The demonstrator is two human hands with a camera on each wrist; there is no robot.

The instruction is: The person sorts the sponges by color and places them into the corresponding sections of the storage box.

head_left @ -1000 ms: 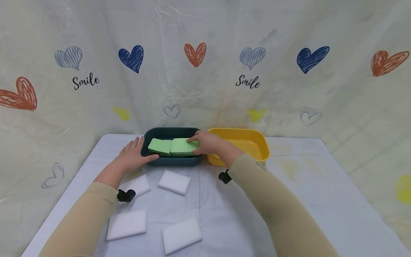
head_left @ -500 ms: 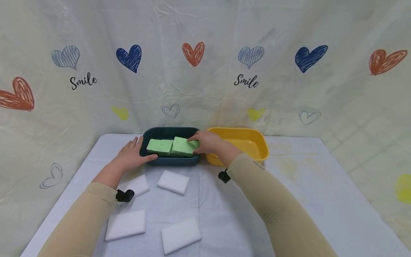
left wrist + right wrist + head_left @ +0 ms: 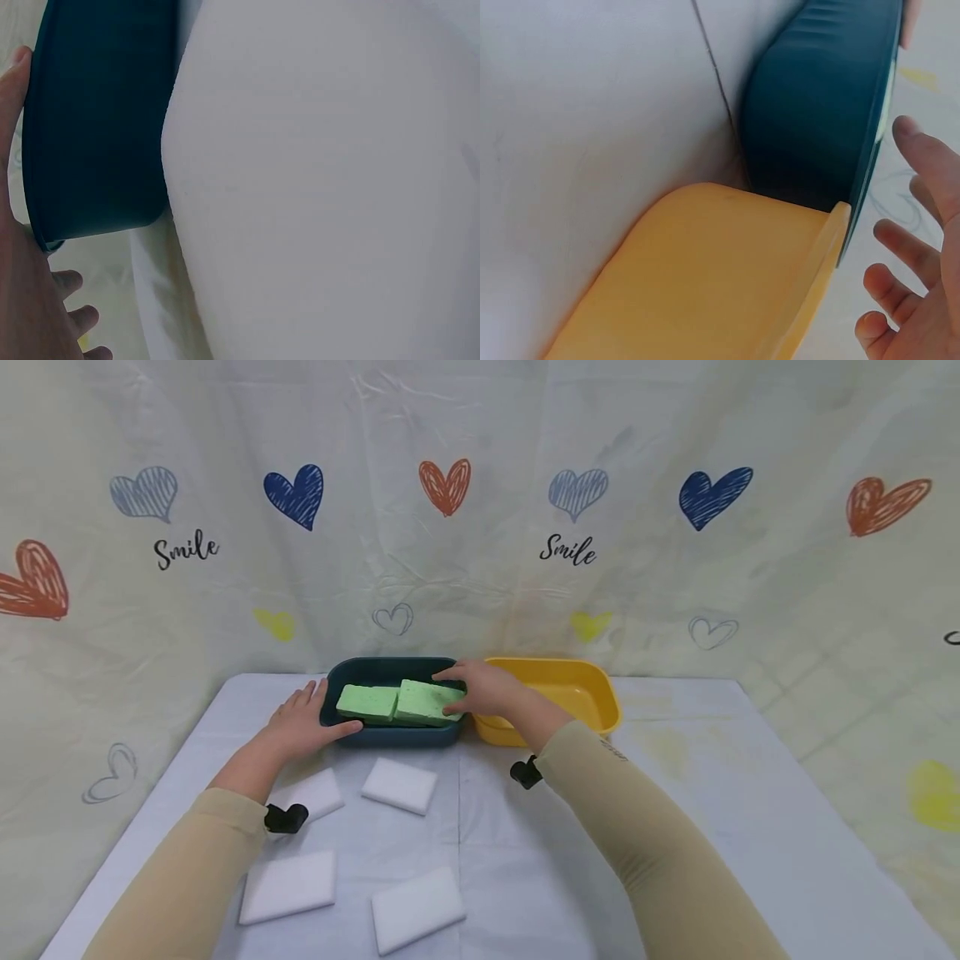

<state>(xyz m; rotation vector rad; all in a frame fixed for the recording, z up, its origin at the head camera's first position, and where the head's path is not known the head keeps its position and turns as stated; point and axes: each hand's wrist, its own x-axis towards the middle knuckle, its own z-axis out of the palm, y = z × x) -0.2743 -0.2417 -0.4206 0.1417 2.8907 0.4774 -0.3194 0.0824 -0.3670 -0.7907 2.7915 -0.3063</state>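
Pale-green, pitted and oblong, 2 sponges (image 3: 367, 702) lie in a teal tub (image 3: 397, 738), left grip (image 3: 302, 723) and right grip (image 3: 486, 688) unclenched.

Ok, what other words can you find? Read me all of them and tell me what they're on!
"Smile": black, on the picture's left side of the backdrop.
"Smile": black, right of centre on the backdrop.
Too small to read: dark lettering on the right sleeve.
I see no writing on the dark green tray or yellow tray.
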